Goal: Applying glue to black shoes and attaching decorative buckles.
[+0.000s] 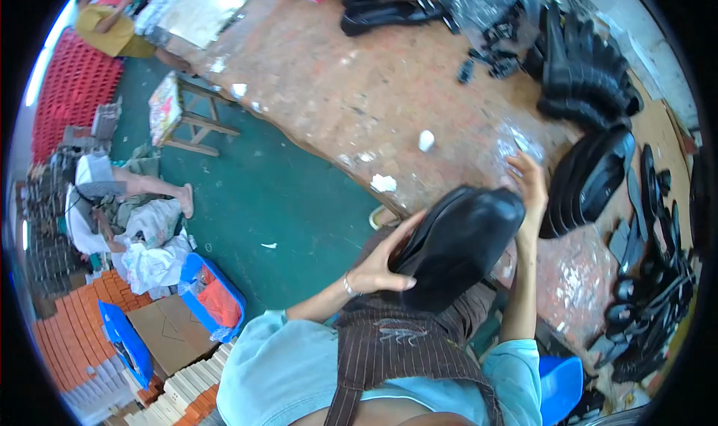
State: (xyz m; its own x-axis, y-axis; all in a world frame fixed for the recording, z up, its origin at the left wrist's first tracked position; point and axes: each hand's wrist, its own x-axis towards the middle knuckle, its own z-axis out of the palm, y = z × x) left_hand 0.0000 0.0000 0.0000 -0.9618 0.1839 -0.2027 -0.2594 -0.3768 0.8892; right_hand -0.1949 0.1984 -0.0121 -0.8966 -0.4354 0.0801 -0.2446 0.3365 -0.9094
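I hold a glossy black shoe point(460, 243) over my lap, its toe pointing up and to the right. My left hand point(381, 265) grips its left side near the heel, a thin bracelet on the wrist. My right hand point(529, 183) holds the toe end from the far side, fingers spread against the upper. A brown striped apron point(400, 347) covers my front below the shoe.
A worn reddish workbench point(351, 89) lies ahead with white scraps. Rows of black shoe parts point(591, 74) and soles point(643, 276) fill its right side. To the left: green floor, a wooden stool point(187, 115), a seated person point(112, 194), blue crates point(213, 295) and stacked boxes.
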